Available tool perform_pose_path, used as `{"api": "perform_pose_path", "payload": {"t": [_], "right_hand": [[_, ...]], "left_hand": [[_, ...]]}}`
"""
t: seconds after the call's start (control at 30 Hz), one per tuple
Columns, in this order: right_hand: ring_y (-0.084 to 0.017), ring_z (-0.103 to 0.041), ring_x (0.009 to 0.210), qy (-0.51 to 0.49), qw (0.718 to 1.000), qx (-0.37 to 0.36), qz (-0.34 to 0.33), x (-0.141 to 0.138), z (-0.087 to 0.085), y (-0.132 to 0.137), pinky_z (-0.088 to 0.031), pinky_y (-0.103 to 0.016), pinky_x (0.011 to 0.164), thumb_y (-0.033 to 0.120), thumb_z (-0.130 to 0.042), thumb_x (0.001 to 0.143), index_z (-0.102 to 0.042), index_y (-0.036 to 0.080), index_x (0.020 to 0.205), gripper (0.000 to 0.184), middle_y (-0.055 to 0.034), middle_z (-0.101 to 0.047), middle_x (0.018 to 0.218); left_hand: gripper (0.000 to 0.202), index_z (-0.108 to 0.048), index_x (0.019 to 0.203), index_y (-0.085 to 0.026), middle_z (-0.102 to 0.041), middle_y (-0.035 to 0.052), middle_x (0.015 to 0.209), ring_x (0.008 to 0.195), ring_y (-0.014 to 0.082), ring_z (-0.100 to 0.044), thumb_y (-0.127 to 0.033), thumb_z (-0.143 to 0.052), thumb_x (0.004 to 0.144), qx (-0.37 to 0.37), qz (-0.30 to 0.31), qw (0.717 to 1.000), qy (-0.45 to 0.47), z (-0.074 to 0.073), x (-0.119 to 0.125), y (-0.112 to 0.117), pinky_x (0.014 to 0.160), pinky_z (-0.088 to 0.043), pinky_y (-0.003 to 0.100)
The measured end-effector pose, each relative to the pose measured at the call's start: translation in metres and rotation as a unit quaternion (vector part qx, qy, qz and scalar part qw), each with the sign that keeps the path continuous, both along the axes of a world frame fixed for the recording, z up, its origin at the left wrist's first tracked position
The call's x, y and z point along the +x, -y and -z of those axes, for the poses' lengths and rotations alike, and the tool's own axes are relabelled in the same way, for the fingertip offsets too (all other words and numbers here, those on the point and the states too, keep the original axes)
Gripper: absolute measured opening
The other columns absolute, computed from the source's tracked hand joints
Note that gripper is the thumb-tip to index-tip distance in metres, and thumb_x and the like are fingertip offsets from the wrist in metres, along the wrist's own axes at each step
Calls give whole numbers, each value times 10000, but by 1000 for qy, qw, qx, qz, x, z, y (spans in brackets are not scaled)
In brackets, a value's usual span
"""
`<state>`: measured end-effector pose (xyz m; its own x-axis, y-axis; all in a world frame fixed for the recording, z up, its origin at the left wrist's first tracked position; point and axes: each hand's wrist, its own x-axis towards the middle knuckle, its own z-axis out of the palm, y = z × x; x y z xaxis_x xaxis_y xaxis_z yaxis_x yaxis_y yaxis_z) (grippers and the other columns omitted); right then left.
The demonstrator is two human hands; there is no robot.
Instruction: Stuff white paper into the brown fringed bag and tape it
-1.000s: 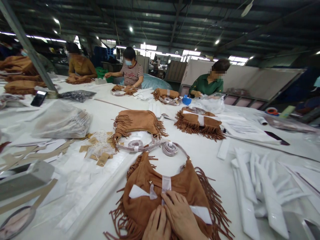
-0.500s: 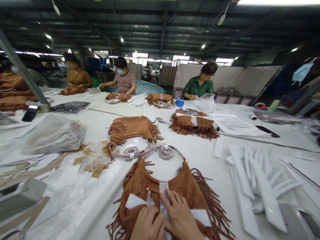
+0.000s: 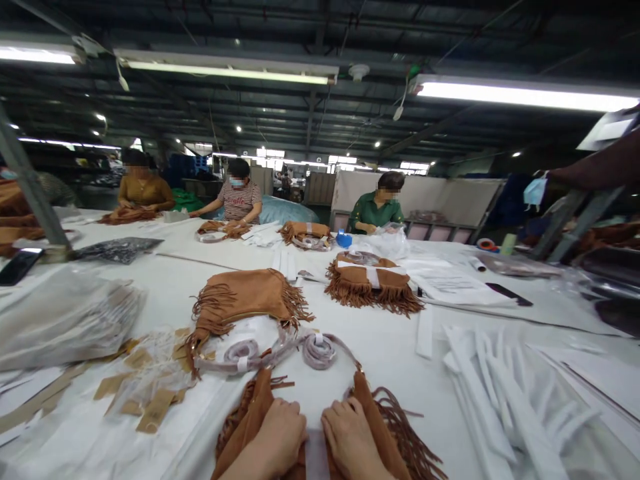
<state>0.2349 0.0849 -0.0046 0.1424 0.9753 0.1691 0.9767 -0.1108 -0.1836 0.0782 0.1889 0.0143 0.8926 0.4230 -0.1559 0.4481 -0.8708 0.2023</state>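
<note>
A brown suede fringed bag point(image 3: 373, 417) lies at the near edge of the white table point(image 3: 395, 340), with a white paper strip running down its middle. My left hand point(image 3: 277, 437) rests on the bag's left half with its fingers curled under. My right hand point(image 3: 350, 440) presses on the right half, fingers bent down onto the suede. The two hands sit side by side, almost touching. The bag's wrapped strap coil point(image 3: 319, 350) lies just beyond it. Most of the bag is cut off by the frame's lower edge.
A second fringed bag point(image 3: 245, 300) lies ahead, a third point(image 3: 370, 283) further right. White paper strips point(image 3: 490, 387) are piled right; tan tags point(image 3: 150, 400) and a plastic bag point(image 3: 65, 320) left. Three people work across the table.
The view has tilted up, so the bag and my hands have slid to the bottom edge. My hands have drawn apart a little and closed down onto the bag's upper part.
</note>
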Motion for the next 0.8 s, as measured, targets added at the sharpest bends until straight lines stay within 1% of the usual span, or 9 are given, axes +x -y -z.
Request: {"api": "perform_pose_path", "payload": {"t": [0.1,0.2,0.3,0.4,0.53,0.67,0.8], "right_hand": [[-176,-539,921,-47,998,4,-37,4,6,2,-288,-409,981,176,-366,947,-597,236,861,253,-4,-608,909],[-166,-533,984,-104,992,-15,-67,6,-1,8,-251,-402,1030,179,-436,910,-599,252,913,179,13,-603,942],[-171,-530,1005,-133,988,-33,-70,6,-9,10,-224,-415,1055,176,-478,872,-611,250,927,162,10,-606,946],[-180,-528,1008,-140,987,-41,-68,5,-10,6,-226,-425,1051,212,-480,885,-624,249,921,153,2,-612,945],[-190,-525,977,-140,989,-25,-49,3,-3,3,-267,-414,1013,245,-477,905,-620,233,900,143,-9,-613,931],[-193,-524,941,-123,992,-5,-36,1,2,2,-283,-413,997,203,-477,893,-602,218,893,126,-14,-606,904],[-186,-521,931,-106,994,1,-40,1,5,2,-282,-410,998,189,-413,927,-594,221,884,189,-14,-602,899]], "left_hand": [[298,-685,941,-134,-673,149,993,961,283,-621,-261,-419,897,-8,15,1000,-4,-2,0,-6,864,-439,420],[281,-687,925,-170,-685,121,982,967,267,-623,-274,-429,882,-23,23,999,1,-4,-2,-9,872,-436,399],[263,-688,903,-185,-694,100,959,960,255,-622,-259,-440,855,-41,16,999,7,-2,-4,-10,882,-424,387],[274,-684,921,-194,-693,88,972,976,245,-612,-267,-427,864,-51,-9,999,8,3,-3,-8,898,-408,377],[345,-668,932,-144,-674,138,1003,1007,271,-590,-246,-339,907,-40,-49,998,7,8,1,-3,905,-391,411],[336,-659,931,-129,-668,142,978,1002,274,-583,-210,-335,904,-30,-60,998,4,9,3,1,898,-383,415],[368,-658,933,-119,-663,150,965,984,271,-587,-197,-299,924,-19,-66,998,6,10,4,2,886,-382,413]]}}
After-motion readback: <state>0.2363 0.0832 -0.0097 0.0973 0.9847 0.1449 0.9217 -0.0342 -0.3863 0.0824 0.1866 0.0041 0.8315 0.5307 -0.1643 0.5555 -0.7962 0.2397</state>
